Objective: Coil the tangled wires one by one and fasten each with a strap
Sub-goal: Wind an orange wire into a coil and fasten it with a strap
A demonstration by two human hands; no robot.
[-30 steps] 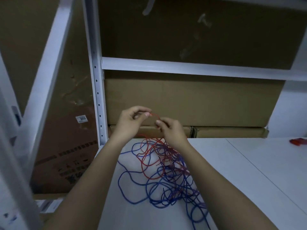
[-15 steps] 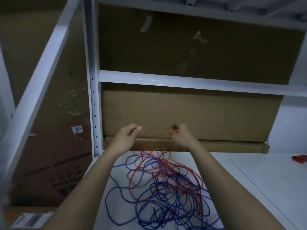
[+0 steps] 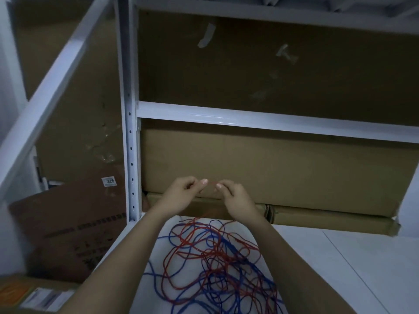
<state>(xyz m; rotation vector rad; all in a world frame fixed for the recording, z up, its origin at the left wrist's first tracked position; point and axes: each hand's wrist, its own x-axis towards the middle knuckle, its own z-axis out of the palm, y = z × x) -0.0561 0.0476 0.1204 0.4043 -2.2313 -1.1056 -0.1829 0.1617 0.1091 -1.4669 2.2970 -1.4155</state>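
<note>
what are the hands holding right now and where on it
Both the left hand and right hand pinch a red wire by a short raised stretch above the tangle.

White metal shelving upright [image 3: 130, 141] with holes, horizontal white rail [image 3: 260, 120], brown cardboard boxes [image 3: 260, 168] behind it, leaning carton with a white label [image 3: 108, 181], white tabletop [image 3: 353, 268]

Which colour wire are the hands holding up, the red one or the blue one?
The thin red wire. A short stretch of it runs between the left hand and right hand, pinched in both. The thin blue wire lies on the white table.
</note>
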